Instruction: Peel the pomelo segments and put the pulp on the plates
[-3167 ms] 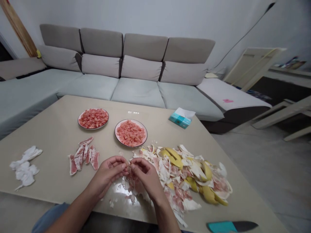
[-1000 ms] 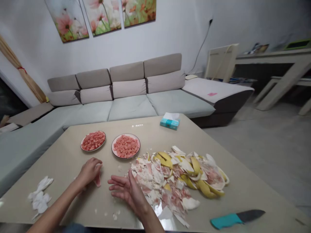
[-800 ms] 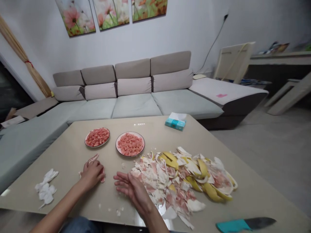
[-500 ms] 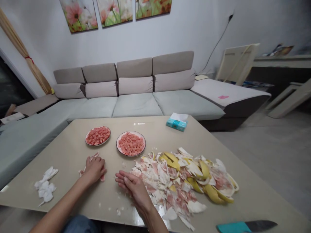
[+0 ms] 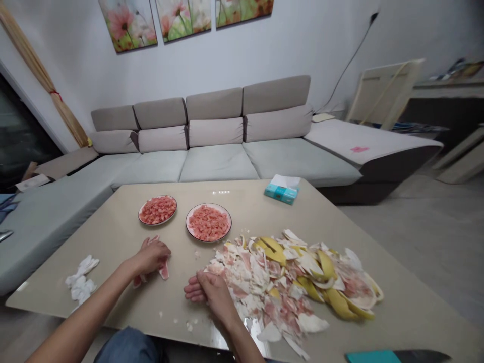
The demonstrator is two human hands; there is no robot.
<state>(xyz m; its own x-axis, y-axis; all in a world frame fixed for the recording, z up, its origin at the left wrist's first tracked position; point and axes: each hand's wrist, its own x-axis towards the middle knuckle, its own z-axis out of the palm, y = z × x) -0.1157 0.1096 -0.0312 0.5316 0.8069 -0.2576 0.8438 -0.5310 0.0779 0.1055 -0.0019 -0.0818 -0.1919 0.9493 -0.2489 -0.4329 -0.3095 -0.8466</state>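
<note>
My left hand (image 5: 152,258) rests on the table left of centre, its fingers curled down over several pink-and-white strips of pomelo skin (image 5: 164,270). Its fingertips are partly hidden. To its right, my right hand (image 5: 214,293) is held with fingers stretched out and the palm turned inward, nothing in it. Just beyond it spreads a heap of pomelo peel and torn membrane (image 5: 260,282), white, pink and yellow. Two dark-rimmed plates of pink pomelo flesh stand farther back: a left plate (image 5: 158,210) and a right plate (image 5: 209,223).
Crumpled white tissues (image 5: 81,282) lie at the table's left. A blue tissue pack (image 5: 282,191) sits at the far edge. A knife with a turquoise handle (image 5: 372,357) lies at the near right. Behind the table (image 5: 124,212) runs a grey sofa (image 5: 219,161).
The view has shifted slightly, so most things sit farther right. My left hand has shifted on the skin strips, which lie differently under it. My right hand's fingers are bent a little more.
</note>
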